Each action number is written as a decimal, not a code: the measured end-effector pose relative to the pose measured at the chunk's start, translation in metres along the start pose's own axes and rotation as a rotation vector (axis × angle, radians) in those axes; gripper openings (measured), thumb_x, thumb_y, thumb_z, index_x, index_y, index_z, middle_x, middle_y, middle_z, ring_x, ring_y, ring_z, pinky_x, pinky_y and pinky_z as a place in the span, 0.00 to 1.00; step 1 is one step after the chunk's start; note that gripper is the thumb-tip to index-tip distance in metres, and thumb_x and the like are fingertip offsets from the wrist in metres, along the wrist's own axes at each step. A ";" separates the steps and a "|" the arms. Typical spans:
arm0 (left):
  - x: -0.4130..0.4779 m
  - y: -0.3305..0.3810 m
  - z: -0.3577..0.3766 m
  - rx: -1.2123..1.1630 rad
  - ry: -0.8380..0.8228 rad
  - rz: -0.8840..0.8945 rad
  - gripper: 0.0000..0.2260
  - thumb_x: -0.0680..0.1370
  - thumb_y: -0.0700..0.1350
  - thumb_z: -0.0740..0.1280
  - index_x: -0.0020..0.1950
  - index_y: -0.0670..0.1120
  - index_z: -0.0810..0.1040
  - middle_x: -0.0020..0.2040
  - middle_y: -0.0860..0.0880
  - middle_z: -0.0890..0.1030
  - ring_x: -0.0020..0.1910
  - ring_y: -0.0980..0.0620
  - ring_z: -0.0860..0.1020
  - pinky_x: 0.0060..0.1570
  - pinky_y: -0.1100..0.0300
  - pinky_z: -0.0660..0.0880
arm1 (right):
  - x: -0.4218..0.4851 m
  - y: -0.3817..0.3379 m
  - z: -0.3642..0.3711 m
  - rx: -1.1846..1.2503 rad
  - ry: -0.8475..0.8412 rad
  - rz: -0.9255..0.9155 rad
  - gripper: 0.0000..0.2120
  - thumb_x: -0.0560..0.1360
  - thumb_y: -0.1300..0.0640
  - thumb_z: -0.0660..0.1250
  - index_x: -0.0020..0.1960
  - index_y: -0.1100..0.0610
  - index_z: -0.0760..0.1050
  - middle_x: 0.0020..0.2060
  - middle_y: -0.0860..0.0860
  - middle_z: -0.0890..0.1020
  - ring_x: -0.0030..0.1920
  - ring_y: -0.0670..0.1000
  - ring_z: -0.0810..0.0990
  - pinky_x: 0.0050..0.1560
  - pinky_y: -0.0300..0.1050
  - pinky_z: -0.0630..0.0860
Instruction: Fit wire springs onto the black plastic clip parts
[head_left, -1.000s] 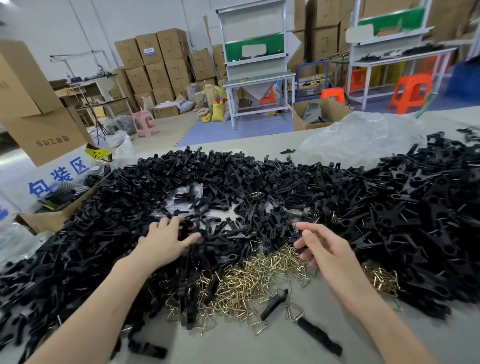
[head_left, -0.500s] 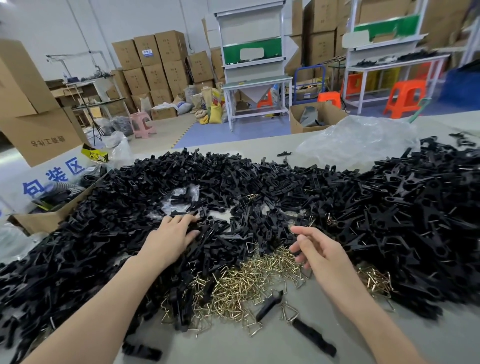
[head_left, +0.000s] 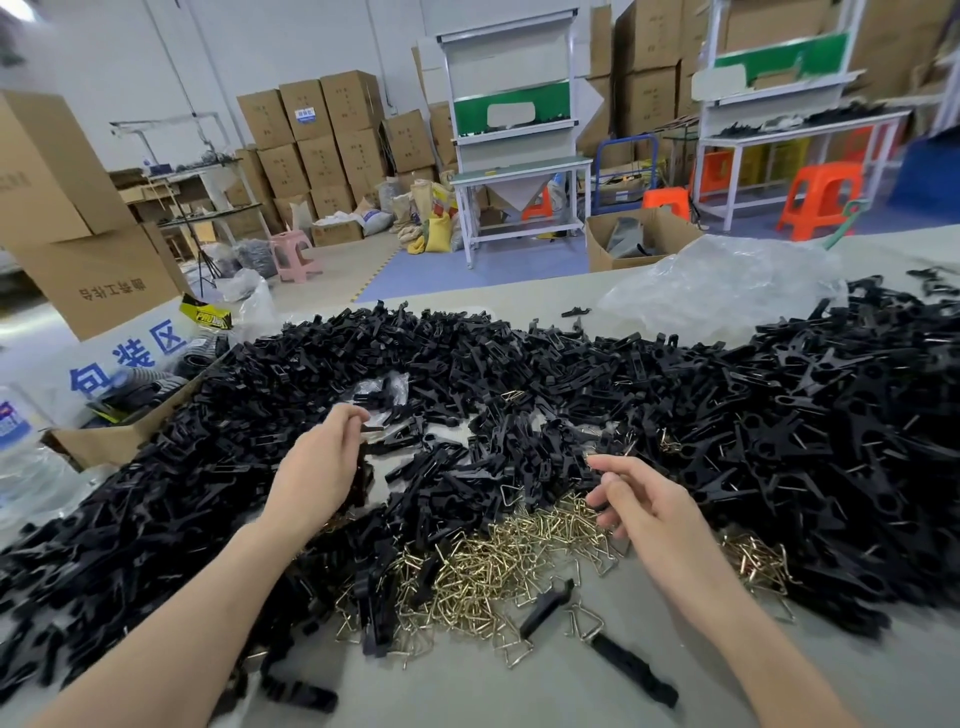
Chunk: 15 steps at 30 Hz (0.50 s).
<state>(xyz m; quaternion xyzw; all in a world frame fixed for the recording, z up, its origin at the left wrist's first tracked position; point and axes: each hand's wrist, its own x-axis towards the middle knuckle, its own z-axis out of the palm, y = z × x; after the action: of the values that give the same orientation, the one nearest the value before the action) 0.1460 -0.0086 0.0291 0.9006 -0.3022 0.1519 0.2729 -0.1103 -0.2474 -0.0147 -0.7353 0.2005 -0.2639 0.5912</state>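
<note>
Left hand (head_left: 319, 470) grips a black plastic clip part (head_left: 366, 480); right hand (head_left: 641, 501) half-curled, hold not determinable.
Heap of brass-coloured wire springs (head_left: 519, 564) lies at seven o'clock of the right hand, the nearer one.

Light: bright, even, from overhead | Shadows: soft, short, on the table (head_left: 467, 691) beneath loose parts | Glare: mild sheen on plastic bag (head_left: 727, 291) | Detail: black clip parts (head_left: 571, 364) merge into dark mass | Blur: top-left corner smeared | Distortion: workbench frames (head_left: 573, 93) lean toward edges
</note>
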 end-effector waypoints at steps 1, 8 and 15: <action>0.001 0.000 -0.003 -0.038 0.014 -0.008 0.09 0.86 0.49 0.55 0.58 0.53 0.74 0.26 0.53 0.73 0.23 0.55 0.70 0.25 0.56 0.64 | 0.000 0.000 0.000 0.004 0.000 0.000 0.13 0.84 0.57 0.62 0.58 0.40 0.79 0.43 0.44 0.85 0.39 0.42 0.82 0.40 0.39 0.78; 0.000 0.004 -0.018 -0.027 0.036 -0.031 0.11 0.86 0.51 0.55 0.60 0.52 0.75 0.35 0.54 0.81 0.29 0.54 0.78 0.29 0.56 0.72 | -0.002 -0.001 -0.001 0.011 -0.002 0.001 0.16 0.84 0.56 0.62 0.54 0.35 0.80 0.43 0.45 0.85 0.39 0.43 0.82 0.40 0.39 0.78; -0.004 0.019 -0.029 0.107 0.098 0.021 0.13 0.86 0.52 0.51 0.62 0.51 0.72 0.29 0.51 0.78 0.27 0.48 0.76 0.28 0.54 0.70 | -0.003 -0.001 -0.001 0.007 -0.002 0.008 0.14 0.84 0.57 0.62 0.55 0.39 0.81 0.43 0.45 0.85 0.39 0.42 0.81 0.40 0.40 0.78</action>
<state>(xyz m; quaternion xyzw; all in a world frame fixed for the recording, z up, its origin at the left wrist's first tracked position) 0.1278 -0.0024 0.0585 0.9022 -0.2895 0.2147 0.2371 -0.1133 -0.2457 -0.0140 -0.7328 0.2021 -0.2615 0.5948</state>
